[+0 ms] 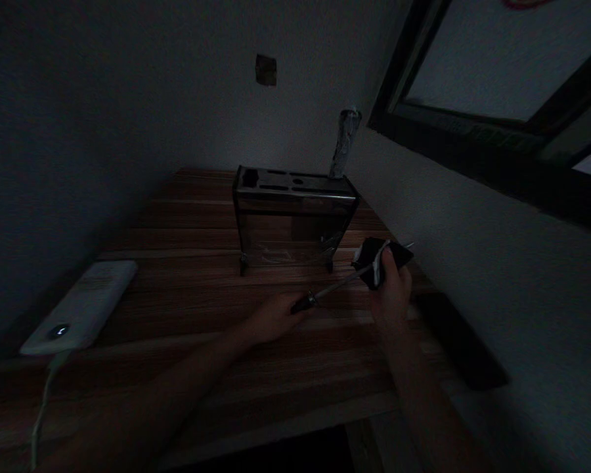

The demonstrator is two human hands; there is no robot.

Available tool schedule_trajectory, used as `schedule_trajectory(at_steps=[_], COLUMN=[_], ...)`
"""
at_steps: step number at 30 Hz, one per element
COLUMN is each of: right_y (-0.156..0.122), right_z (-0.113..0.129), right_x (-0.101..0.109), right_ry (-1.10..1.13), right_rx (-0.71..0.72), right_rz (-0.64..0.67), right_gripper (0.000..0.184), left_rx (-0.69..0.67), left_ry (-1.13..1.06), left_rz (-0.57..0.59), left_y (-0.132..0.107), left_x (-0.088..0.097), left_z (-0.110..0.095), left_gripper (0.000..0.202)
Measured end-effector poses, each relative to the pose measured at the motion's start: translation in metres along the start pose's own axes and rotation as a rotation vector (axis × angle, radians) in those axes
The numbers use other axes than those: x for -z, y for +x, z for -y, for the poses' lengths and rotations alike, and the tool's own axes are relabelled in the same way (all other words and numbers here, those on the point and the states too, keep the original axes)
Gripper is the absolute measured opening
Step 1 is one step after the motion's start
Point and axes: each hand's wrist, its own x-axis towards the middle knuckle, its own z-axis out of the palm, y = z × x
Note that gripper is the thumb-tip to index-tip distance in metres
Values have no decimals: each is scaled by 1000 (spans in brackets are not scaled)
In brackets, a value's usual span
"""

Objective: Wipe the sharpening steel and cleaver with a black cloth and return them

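Note:
My left hand (pixel 273 318) is closed round the dark handle of a sharpening steel (pixel 339 282), a thin rod with a small guard, pointing up to the right. My right hand (pixel 393 295) grips a black cloth (pixel 370 261) with white edges, wrapped about the rod's far part. The rod's tip pokes out past the cloth. Behind my hands stands a knife block (pixel 298 205) with a slotted top and see-through front. From its right end rises a mottled grey piece (pixel 345 141), perhaps a wrapped handle. The dim light hides fine detail.
On the left of the striped wooden table (pixel 192 302) lies a white, flat, oblong device (pixel 91 295) with a round shiny spot and a cable (pixel 42 410). A dark flat slab (pixel 460 338) lies by the right wall. A dark-framed window (pixel 473 131) is above it.

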Motion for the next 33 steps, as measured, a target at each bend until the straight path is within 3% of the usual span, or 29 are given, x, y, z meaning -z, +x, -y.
schedule_trajectory(at_steps=[5,18,25,33], right_y=[-10,-34,-40,-42], right_z=[-9,-33,-38,-38], right_x=[-2,-2,-2,1], right_ry=[-102,-486,-611,-569], right_rx=[-100,-191,-98,-129], right_rz=[106,597,627,579], right_gripper=[30,28,34,34], left_rx=[14,-14,39,51], left_ry=[-23,-207,-247,-241], left_rz=[-12,-64,-70,-82], left_y=[0,3,4,3], left_x=[2,1,2,4], left_z=[-3,2,-1,-3], left_gripper=[27,26,26,27])
